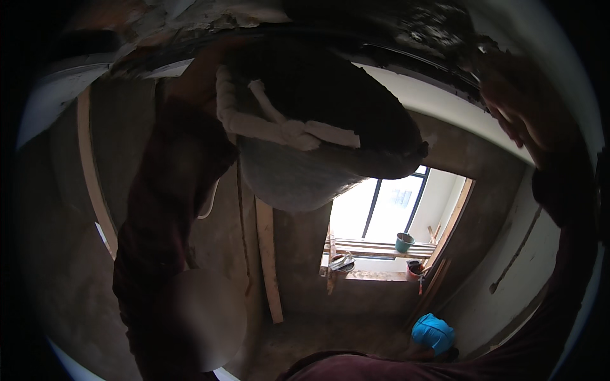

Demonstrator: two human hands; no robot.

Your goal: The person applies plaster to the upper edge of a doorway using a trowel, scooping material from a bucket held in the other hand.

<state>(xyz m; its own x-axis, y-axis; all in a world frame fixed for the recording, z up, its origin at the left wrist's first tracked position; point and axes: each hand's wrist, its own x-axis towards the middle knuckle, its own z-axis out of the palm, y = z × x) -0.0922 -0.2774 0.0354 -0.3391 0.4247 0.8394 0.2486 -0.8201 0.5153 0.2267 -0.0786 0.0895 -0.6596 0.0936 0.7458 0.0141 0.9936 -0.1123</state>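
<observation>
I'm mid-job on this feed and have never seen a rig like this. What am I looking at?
There's no machine: one picture, from a fisheye camera on a person's head, so straight edges bend. The raised, dark-sleeved arms are the wearer's. The left hand is beside a dark object with a pale knotted band; shadow hides its grip. Whether the right hand, upper right, holds anything is unclear. Beyond, a green bucket sits on planks across a bright window.
</observation>
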